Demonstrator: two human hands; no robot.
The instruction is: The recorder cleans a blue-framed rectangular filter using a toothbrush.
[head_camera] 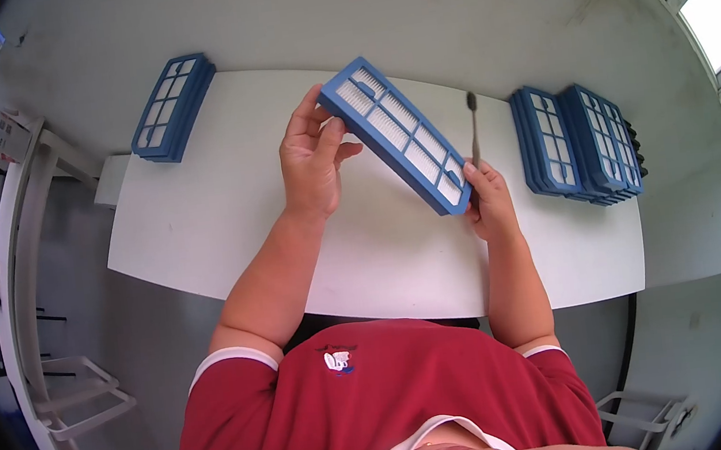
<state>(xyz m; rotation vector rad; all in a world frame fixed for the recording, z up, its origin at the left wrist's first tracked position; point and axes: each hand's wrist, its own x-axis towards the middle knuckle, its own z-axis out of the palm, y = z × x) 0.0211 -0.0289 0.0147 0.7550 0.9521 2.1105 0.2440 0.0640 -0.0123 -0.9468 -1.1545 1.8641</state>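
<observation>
A blue-framed pleated air filter [398,134] with white pleats is held up tilted over the white table, its top end leaning left. My left hand [316,157] grips the filter's upper left end between thumb and fingers. At the lower right end, my right hand [491,197] holds the filter's corner with the thumb on its face. A thin brush with a dark bristle head [471,106] sticks upward from behind the right hand's fingers and seems held in that hand as well; its lower end is hidden.
Stacked blue filters [169,110] lie at the table's far left corner. More stacks of blue filters [547,140] [603,141] stand at the right, with black objects [636,147] partly hidden behind them. The white table [202,243] borders a wall. A shelf frame [25,263] stands at far left.
</observation>
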